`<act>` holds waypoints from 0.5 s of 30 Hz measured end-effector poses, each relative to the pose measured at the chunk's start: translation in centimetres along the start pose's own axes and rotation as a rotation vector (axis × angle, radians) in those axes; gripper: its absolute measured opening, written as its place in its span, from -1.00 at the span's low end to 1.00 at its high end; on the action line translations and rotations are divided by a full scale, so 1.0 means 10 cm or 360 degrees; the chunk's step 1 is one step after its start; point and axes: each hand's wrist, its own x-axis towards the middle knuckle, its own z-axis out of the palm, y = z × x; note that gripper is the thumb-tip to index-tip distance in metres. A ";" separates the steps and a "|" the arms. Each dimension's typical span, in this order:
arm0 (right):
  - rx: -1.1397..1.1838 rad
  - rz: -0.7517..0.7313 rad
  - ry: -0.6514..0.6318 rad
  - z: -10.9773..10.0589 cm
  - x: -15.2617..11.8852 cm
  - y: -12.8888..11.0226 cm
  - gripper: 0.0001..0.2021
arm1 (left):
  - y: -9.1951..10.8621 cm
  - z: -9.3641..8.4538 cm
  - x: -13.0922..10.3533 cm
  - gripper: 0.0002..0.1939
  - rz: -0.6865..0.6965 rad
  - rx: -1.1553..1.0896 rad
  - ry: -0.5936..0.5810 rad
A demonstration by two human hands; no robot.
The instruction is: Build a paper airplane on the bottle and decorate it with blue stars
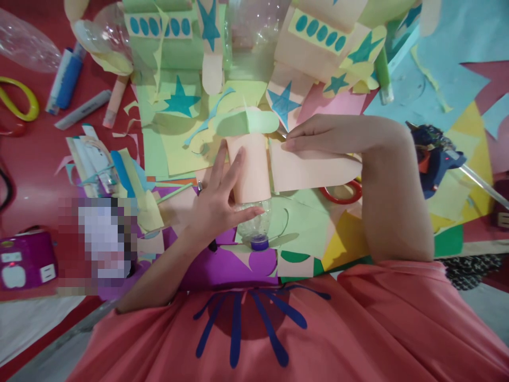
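A clear plastic bottle (254, 220) lies with its blue cap (260, 242) toward me, a sleeve of peach paper (251, 170) wrapped around its middle. My left hand (212, 204) holds it from the left, fingers spread over the paper and thumb reaching across near the neck. At the bottle's far end sits a rounded pale green paper strip (246, 122). Beside the sleeve on the right, my right hand (318, 133) pinches the upper edge of a long peach paper piece (314, 172) with a rounded end. Whether that piece touches the sleeve, I cannot tell.
Red-handled scissors (344, 192) lie partly under the peach piece. A blue glue gun (441, 164) stands at right. Paper-covered bottles with teal stars (183, 98) fill the back. Markers (69, 79), yellow scissors (27, 101) and a purple box (29, 260) are at left.
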 end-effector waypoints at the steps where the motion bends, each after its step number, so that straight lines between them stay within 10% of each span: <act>1: 0.0043 -0.0035 0.0018 0.00 0.00 0.01 -0.69 | 0.00 0.00 0.00 0.08 -0.0001 -0.0002 -0.0007; 15: -0.0223 -0.0067 -0.0079 -0.01 -0.01 0.00 -0.65 | -0.03 0.02 0.00 0.07 0.0041 0.0017 0.0043</act>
